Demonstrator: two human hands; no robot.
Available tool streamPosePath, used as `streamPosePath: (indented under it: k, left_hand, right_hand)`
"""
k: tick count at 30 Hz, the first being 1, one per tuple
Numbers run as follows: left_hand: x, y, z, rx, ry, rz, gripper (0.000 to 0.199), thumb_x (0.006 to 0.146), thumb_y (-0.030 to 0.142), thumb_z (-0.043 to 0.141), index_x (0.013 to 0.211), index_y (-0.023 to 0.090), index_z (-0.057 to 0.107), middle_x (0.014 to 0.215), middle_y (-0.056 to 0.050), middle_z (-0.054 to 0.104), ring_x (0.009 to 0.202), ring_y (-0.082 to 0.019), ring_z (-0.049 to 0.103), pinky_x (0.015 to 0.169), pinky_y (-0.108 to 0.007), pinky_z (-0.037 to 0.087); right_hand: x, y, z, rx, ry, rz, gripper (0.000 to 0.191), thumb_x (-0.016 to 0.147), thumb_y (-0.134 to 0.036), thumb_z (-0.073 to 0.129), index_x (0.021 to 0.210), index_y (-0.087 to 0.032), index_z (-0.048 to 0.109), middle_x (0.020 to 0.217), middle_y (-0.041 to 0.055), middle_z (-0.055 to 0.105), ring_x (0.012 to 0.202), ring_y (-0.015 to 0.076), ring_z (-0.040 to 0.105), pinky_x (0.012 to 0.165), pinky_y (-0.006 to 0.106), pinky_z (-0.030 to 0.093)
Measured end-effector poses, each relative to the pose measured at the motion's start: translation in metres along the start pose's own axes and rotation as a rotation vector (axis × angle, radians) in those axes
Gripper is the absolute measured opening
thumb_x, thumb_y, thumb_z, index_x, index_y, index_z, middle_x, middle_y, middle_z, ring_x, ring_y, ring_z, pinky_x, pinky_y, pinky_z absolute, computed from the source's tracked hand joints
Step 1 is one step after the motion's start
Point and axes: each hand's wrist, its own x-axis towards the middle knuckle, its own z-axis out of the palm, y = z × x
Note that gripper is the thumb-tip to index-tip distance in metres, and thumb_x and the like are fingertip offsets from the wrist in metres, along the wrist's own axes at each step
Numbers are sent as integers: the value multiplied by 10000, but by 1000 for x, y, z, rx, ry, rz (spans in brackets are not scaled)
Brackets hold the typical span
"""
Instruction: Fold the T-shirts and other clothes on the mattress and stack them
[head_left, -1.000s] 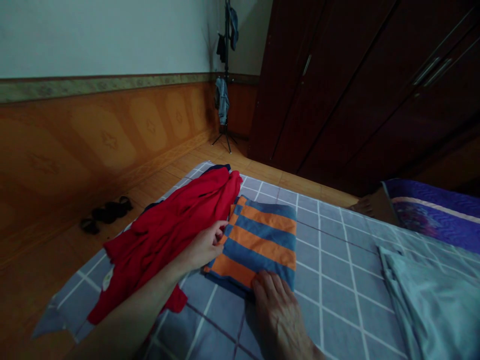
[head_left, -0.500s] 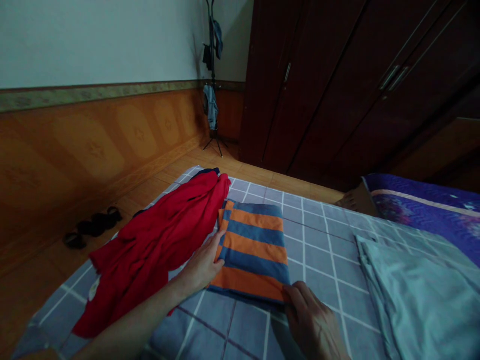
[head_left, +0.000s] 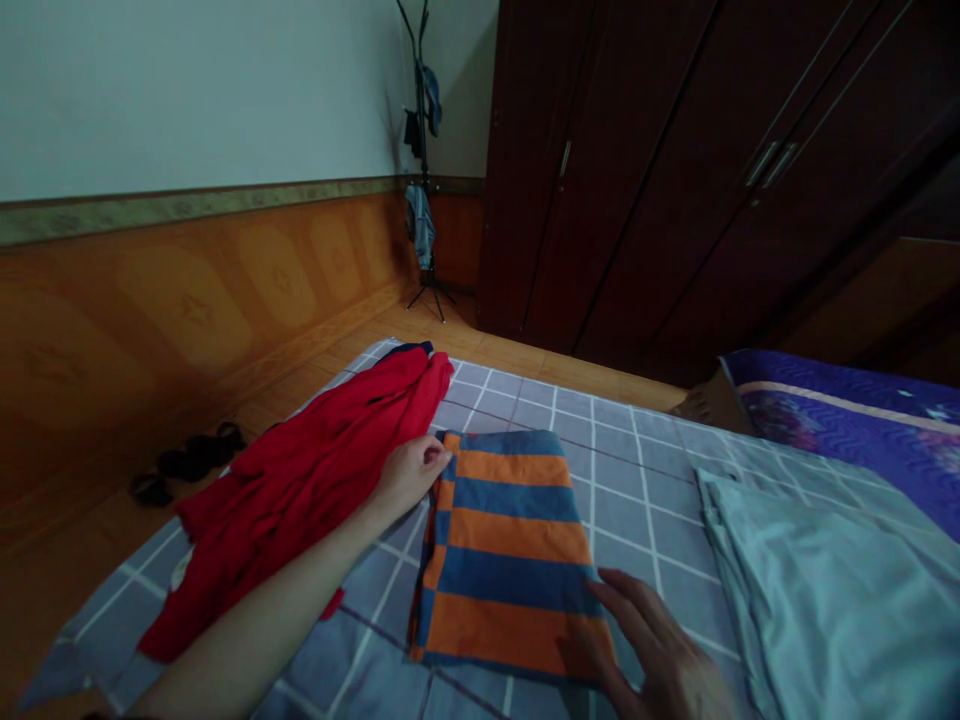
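A folded garment with orange and blue stripes lies flat on the bed. My left hand is closed, thumb and fingertips pinching the garment's far left corner. At the right edge, my right hand has its fingers apart, the fingertips beside or lightly touching the cloth. Left of the garment, a heap of red clothing lies loosely spread, partly behind my left forearm. A pale green cloth lies folded to the right of my right hand.
The grey checked bedsheet covers the bed. Beyond its far edge stand a dark wardrobe and a coat rack. Black items lie on the floor at left. A purple quilted item is at right.
The striped garment has shifted nearer to me. My left hand has moved up to its far left corner and pinched it. My right hand's fingers have opened and come off the near right corner.
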Motion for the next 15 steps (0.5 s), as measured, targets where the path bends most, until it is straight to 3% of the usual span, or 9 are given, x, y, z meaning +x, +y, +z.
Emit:
streamPosePath:
  k: [3,7,10,15]
  left_hand:
    - [11,-5,11,31,50,-45,270,836,411,517,710,185,596,678,-16,632,660,-165,592,587,-236,361]
    - [9,-8,22,34,94,-70,257,771,438,603,724,186,601,681,-11,624,652,-166,577,582,-238,350]
    - [16,-6,29,4,112,-79,161,704,333,663,700,188,594,695,3,620,657,-154,561,597,-237,347]
    - [32,-7,38,-139,151,-81,98,687,189,565,603,181,516,592,43,530,603,-123,519,566,-212,344]
  right_hand:
    - [10,-4,24,29,47,-83,280,894,-310,486,1127,-178,569,1129,121,621,974,203,641,756,298,572]
    - [7,-5,47,-10,64,-113,238,864,-270,515,1070,-186,601,1102,118,628,965,238,624,768,384,553]
    - [5,-2,48,26,56,-93,218,851,-254,527,1042,-189,608,1086,111,629,951,229,618,758,371,547]
    - [3,6,45,81,122,-133,207,846,-272,548,1027,-193,611,1052,101,642,923,203,631,741,313,555]
